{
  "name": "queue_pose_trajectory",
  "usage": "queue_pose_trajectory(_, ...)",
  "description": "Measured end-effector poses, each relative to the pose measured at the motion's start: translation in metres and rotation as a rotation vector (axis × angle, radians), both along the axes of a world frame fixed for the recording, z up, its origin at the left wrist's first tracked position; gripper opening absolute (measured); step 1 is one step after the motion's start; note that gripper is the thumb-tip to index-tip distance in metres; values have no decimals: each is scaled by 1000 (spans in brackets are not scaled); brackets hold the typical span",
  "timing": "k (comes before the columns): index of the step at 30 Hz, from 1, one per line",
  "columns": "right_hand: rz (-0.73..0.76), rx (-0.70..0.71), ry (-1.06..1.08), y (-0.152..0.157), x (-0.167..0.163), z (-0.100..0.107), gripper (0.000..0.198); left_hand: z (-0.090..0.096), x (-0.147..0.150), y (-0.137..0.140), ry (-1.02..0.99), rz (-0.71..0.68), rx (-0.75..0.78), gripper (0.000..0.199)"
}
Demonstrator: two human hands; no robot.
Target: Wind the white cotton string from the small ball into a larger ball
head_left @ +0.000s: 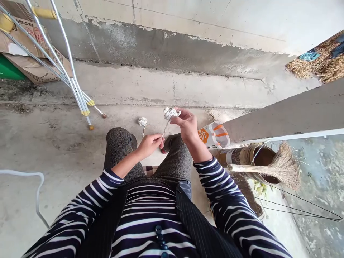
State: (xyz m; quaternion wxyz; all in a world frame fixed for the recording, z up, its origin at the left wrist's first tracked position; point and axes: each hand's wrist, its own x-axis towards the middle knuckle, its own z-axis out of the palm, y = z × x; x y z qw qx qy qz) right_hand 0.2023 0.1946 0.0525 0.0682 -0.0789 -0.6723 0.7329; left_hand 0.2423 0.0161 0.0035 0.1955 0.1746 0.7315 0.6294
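Note:
Between thumb and fingers, my right hand [187,123] grips a loose bundle of white cord [170,113] in front of my knees. A strand runs down from it to my left hand [150,144], whose thumb and forefinger pinch the cord. On the concrete floor past my left knee lies a round ball of white cord [142,122]. Its strand trails toward my left hand and passes out of sight behind it.
Metal crutches [70,79] lean by cardboard boxes [29,37] at the upper left. To my right are a white and orange bag [215,135], a brown bucket [245,154] and a straw broom [285,167] lying across it. A grain heap [306,68] lies at the upper right.

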Motion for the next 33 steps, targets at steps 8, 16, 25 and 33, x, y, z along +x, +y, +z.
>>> queue_pose_trajectory(8,59,779,193,10,8,-36,32,32,0,-28,-108,-115,-135,25)
queue_pose_trajectory(16,419,1010,247,0,25,-51,37,48,-24,-43,-274,-77,65,30)
queue_pose_trajectory(25,609,574,85,-5,51,-49,50,18,-54,-44,-365,2,23,34)
queue_pose_trajectory(33,603,-48,-182,-14,62,-48,42,-29,-57,-34,-244,-105,-317,34)
